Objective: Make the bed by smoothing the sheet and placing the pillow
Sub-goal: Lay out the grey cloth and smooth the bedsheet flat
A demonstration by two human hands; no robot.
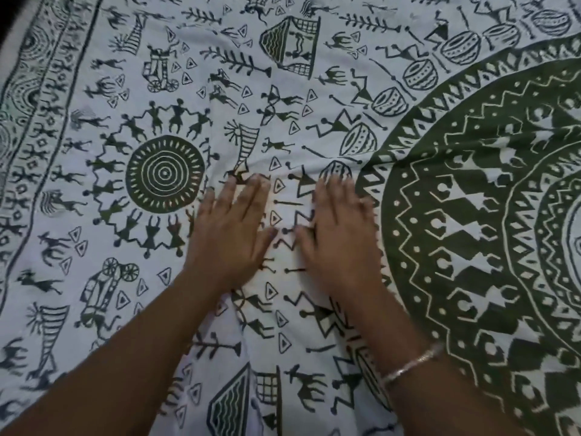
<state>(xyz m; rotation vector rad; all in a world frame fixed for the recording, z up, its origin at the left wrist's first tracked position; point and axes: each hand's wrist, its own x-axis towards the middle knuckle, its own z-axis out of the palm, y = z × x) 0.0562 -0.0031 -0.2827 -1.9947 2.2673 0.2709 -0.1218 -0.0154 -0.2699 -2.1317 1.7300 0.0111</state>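
A white bed sheet (314,146) printed with dark green tribal figures, huts and drums fills the whole view. A large green ringed medallion covers its right side. My left hand (232,234) lies flat on the sheet with straight fingers, palm down. Beside it, a small gap apart, my right hand (339,234) presses the sheet the same way, its fingers blurred. A silver bracelet (412,363) circles my right wrist. Soft creases run in the cloth above the fingertips and below the wrists. No pillow is in view.
A dark patterned border band (34,127) runs down the sheet's left side, with the bed's edge and a dark strip (6,17) at the top left corner.
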